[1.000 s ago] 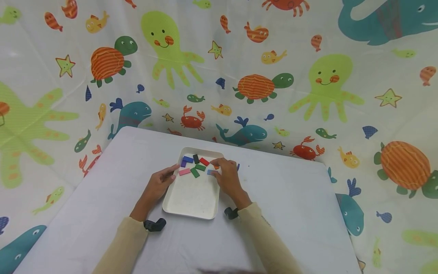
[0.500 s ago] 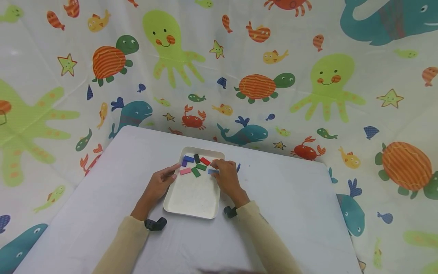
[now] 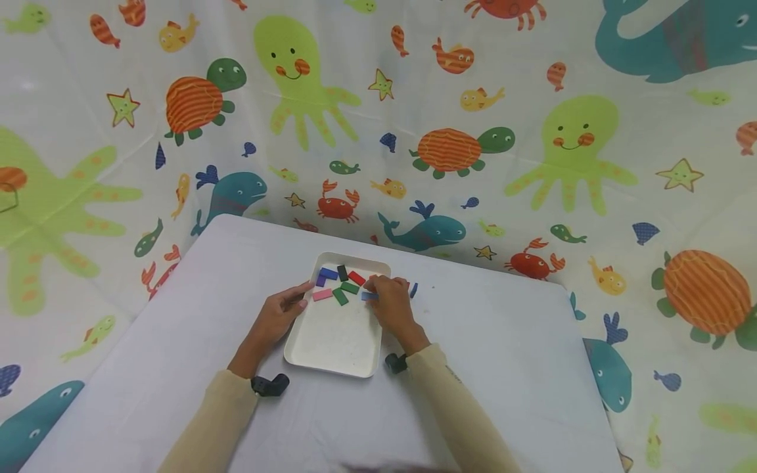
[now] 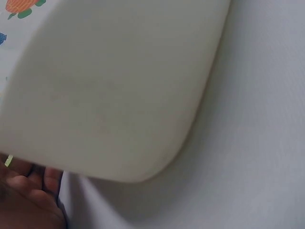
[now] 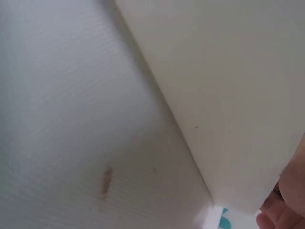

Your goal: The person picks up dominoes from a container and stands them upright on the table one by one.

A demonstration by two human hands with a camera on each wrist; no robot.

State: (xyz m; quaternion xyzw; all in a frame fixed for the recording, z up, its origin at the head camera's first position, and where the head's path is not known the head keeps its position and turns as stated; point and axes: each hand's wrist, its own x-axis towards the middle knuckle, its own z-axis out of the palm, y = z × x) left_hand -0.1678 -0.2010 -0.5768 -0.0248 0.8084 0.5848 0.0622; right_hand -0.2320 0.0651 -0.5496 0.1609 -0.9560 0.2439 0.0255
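A shallow white tray [image 3: 334, 338] lies on the table, with several small coloured blocks at its far end. My left hand [image 3: 280, 312] grips the tray's left rim, thumb towards the inside; in the left wrist view its curled fingers [image 4: 35, 191] are at the tray's edge. Over the far right rim is my right hand [image 3: 393, 303], fingers bent down among the blocks. A light blue block [image 3: 368, 296] lies partly under its thumb. Its fingers hide the spot beneath, so whether they pinch a block is unclear. In the right wrist view only part of that hand [image 5: 286, 205] shows.
Left of the right hand lie a pink block [image 3: 322, 295], green blocks [image 3: 349, 288], a red block [image 3: 357, 278], a black block [image 3: 342, 272] and blue ones [image 3: 328, 273]. Another blue piece [image 3: 414, 290] is outside the tray, right of the hand. A sea-animal curtain [image 3: 367, 131] hangs behind.
The head view has shifted slightly. My right fingers have drawn in a little near the light blue block, and less orange shows beside them. My left hand keeps its grip on the tray.
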